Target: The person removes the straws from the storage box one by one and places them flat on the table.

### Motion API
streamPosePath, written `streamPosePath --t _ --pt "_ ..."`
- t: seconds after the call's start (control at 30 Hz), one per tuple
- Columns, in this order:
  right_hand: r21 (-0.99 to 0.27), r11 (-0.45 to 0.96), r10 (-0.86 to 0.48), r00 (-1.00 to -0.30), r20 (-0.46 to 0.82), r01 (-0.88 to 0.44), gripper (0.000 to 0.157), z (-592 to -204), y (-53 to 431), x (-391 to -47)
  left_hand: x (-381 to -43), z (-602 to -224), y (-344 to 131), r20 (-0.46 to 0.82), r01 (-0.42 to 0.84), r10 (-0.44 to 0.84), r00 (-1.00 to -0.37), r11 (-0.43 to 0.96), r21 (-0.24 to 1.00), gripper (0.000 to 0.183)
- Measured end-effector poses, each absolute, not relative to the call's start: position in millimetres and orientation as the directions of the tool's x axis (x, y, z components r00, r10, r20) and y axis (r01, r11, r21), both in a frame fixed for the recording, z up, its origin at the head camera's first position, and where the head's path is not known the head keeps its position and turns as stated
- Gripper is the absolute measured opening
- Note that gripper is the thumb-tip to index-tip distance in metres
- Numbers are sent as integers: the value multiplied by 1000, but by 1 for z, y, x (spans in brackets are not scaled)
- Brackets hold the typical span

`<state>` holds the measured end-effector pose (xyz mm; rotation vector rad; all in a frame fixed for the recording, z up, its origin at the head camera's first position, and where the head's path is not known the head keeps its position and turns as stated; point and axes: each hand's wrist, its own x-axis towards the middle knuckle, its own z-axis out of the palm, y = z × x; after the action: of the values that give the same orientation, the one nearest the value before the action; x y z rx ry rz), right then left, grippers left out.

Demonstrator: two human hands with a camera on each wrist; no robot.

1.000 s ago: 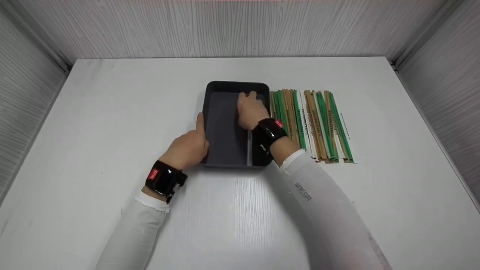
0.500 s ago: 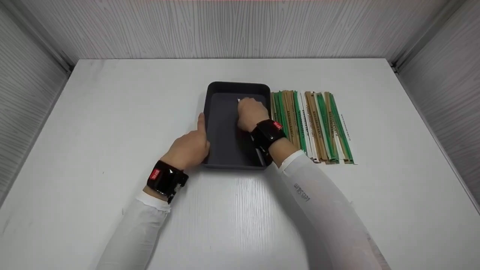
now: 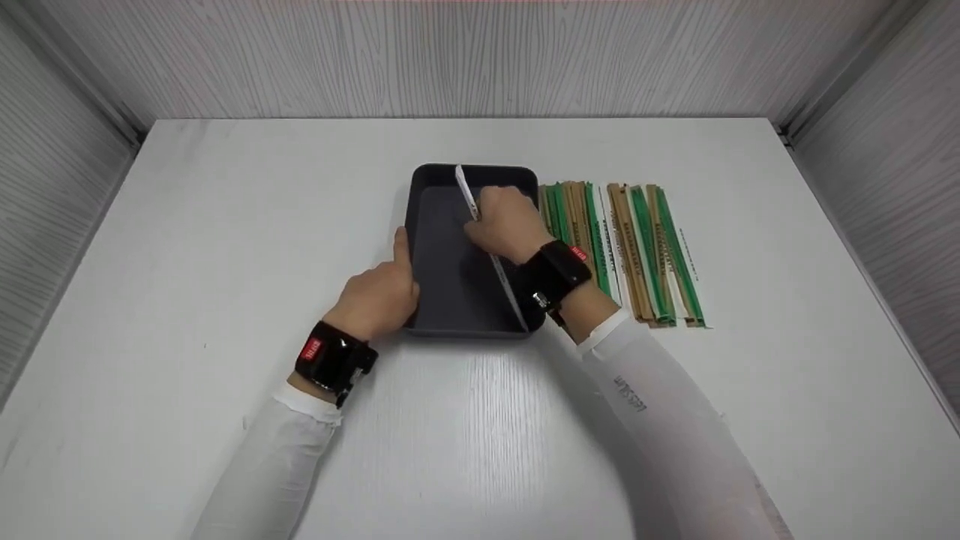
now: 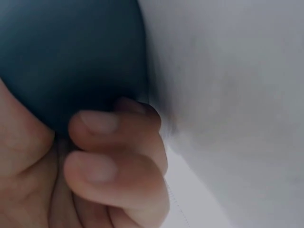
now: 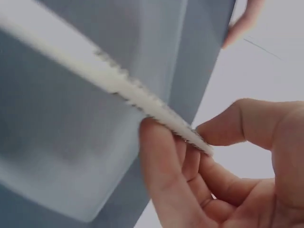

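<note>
A white paper-wrapped straw (image 3: 505, 281) with dark print slants across the dark grey tray (image 3: 457, 334). My right hand (image 3: 510, 221), over the tray's right half, pinches it between thumb and fingers. One end sticks up toward the far wall; the other comes down by the near right corner. In the right wrist view the straw (image 5: 114, 80) runs from the fingertips to the upper left. My left hand (image 3: 375, 300) holds the tray's near left corner, its index finger straight along the left side. In the left wrist view its other fingers (image 4: 114, 175) curl against the tray (image 4: 71, 47).
Right beside the tray lies a row of brown, green and white wrapped straws (image 3: 641, 255) on the white table (image 3: 450, 450). The right forearm reaches in close to their near ends. Grey wood-grain panels (image 3: 480, 60) stand at the back and sides.
The straw was low in the tray under my right hand; now its far end is raised and tilted left. The right wrist has shifted slightly right. My left hand and the tray stay put.
</note>
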<state>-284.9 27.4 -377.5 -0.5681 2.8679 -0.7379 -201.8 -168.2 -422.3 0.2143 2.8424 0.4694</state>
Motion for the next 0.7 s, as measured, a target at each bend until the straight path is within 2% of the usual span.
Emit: streamPosePath --t 0.07,0.1,0.2,0.27,0.43,0.7 --pt "-530 779 -392 -920 5 -334 12 -372 34 -284 -202 -422 -168 -221 104 185 -958 937 334 78" --pt "-552 763 -393 -920 18 -337 13 -369 37 -283 -202 -422 -168 -222 105 186 -957 937 334 78" --pt "-602 719 -390 -919 63 -347 30 -360 49 -282 -202 -422 -167 -217 108 188 -958 936 335 78" --pt "-631 693 -383 -919 87 -349 36 -356 57 -282 -202 -422 -168 -216 109 189 -958 936 335 78" --pt "-727 612 -341 -933 111 -310 44 -344 82 -279 -201 -424 -167 -214 115 196 -957 934 338 78" --pt "-858 470 -222 -969 112 -207 48 -334 140 -284 -201 -423 -168 -205 121 197 -959 935 334 79"
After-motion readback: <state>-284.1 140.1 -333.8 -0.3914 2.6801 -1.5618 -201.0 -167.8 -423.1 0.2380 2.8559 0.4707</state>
